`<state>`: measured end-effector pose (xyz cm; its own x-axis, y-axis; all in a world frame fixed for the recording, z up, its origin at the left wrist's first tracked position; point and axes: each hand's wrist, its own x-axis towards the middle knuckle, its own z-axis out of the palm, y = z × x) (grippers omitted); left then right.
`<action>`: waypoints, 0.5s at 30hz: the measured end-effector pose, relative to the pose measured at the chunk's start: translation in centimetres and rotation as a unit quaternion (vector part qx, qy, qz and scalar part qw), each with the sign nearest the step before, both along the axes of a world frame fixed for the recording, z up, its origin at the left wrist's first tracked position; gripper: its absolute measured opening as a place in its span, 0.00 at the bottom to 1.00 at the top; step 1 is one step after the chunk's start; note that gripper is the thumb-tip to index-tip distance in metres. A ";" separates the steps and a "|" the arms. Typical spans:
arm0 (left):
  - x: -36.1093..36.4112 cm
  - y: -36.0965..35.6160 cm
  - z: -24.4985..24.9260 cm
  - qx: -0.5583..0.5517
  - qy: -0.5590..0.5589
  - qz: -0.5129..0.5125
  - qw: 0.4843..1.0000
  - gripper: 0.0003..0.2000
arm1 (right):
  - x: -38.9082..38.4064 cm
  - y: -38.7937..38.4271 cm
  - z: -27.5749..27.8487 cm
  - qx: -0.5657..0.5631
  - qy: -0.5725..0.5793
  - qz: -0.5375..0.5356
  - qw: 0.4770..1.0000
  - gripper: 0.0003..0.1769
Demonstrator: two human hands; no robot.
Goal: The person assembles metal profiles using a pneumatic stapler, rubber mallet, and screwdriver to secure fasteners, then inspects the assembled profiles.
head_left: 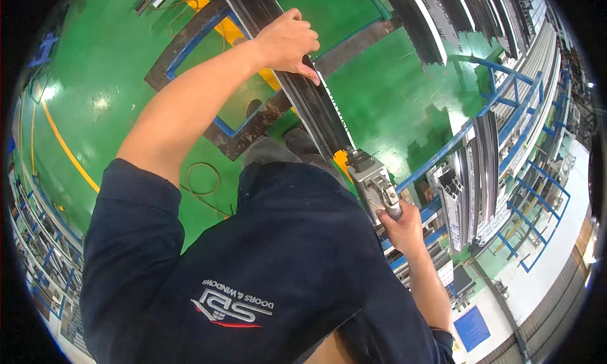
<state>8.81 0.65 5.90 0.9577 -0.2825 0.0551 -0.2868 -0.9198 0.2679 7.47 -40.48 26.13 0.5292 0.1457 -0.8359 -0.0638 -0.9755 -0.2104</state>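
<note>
shirt (278,250): "doors & windows"; left hand (288,44) on profile (311,111), right hand (404,228) on tool (372,174)

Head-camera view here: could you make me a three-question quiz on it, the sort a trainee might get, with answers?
1. Which of the person's hands holds the silver-grey metal tool?
2. True or false: the left hand touches the long, straight black bar with grooves.
3. What does the small white lettering on the dark navy cloth shirt say?
a) Pipes & Pumps
b) Doors & Windows
c) Floors & Roofs

Key
1. The right hand.
2. True.
3. b
</note>
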 end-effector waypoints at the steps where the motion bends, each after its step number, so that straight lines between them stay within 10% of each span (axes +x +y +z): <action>1: 0.1 0.1 0.0 0.001 0.001 0.002 1.000 0.34 | 0.2 -0.9 -0.6 0.027 -0.032 0.040 0.998 0.13; 3: 0.1 -0.1 0.1 0.012 0.001 -0.002 1.000 0.34 | 0.7 -1.3 -0.8 0.053 -0.060 0.082 0.993 0.12; 6: 0.4 -0.2 0.3 0.013 0.026 0.002 1.000 0.34 | 2.0 -1.0 -0.7 0.048 0.059 -0.139 0.987 0.12; 15: 0.7 -0.4 0.9 0.029 0.063 -0.005 0.998 0.35 | 3.3 -1.4 -0.8 0.057 0.022 0.020 0.998 0.13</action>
<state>9.49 0.24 6.80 0.9531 -0.2912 -0.0820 -0.2633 -0.9320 0.2493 10.77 -41.88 25.31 0.4837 0.2607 -0.8355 -0.0379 -0.9475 -0.3175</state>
